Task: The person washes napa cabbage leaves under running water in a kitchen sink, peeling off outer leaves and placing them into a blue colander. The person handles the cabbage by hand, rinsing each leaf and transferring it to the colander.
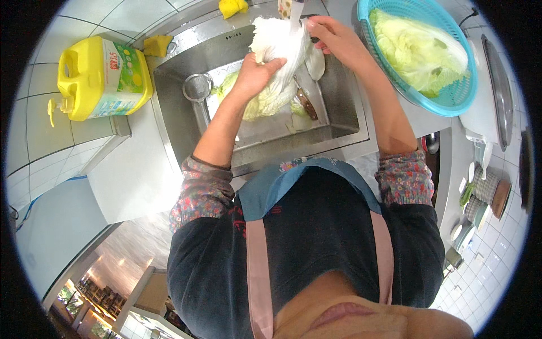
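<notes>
My left hand (256, 76) grips a pale napa cabbage leaf (279, 46) over the stainless steel sink (343, 114). At the leaf's right edge is my right hand (332, 40), its fingertips bent against the white rib. Water from the faucet (296, 8) runs onto the leaf. More cabbage (262, 106) lies beneath in the basin. A wooden-handled knife (307, 104) rests there too, its blade mostly hidden, near small leaf scraps. A round metal strainer (197, 87) leans at the basin's left side.
Right of the sink, a blue plastic basket (455, 104) holds cabbage leaves (419, 55). A yellow pump jug (80, 80) stands on the left. Yellow cloths (157, 45) lie along the sink's back edge. Stacked plates (485, 186) are farther right.
</notes>
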The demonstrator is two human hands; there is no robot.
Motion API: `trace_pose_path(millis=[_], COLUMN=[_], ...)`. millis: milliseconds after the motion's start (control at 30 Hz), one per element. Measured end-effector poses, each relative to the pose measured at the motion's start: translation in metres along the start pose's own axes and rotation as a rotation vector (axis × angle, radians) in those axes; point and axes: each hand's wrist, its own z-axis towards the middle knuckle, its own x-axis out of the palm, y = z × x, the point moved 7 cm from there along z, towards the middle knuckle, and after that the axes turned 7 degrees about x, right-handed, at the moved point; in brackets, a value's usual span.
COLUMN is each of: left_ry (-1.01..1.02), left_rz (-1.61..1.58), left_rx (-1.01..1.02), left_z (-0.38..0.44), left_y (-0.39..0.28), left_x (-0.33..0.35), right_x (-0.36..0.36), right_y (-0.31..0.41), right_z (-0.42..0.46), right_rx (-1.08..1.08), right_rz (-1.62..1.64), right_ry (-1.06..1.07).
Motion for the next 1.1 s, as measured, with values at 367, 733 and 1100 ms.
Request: trace_pose_path(millis=[367, 733, 1100], left_ry=[0.128, 0.167, 0.166], left_rz=[-0.264, 0.857, 1.031], left_rx=[-0.095, -0.058, -0.251], left_z=[0.025, 0.013, -0.016], left_y=[-0.006, 0.139, 0.126], left_x=[-0.024, -0.093, -0.077], right_x=[0.044, -0.053, -0.277], right_y=[-0.022, 0.011, -0.038], right_z=[0.002, -0.028, -0.003], right_rx=[-0.055, -0.093, -0.093], right_rz=[0.296, 0.14, 0.909], right_ry=[0.31, -0.197, -0.413])
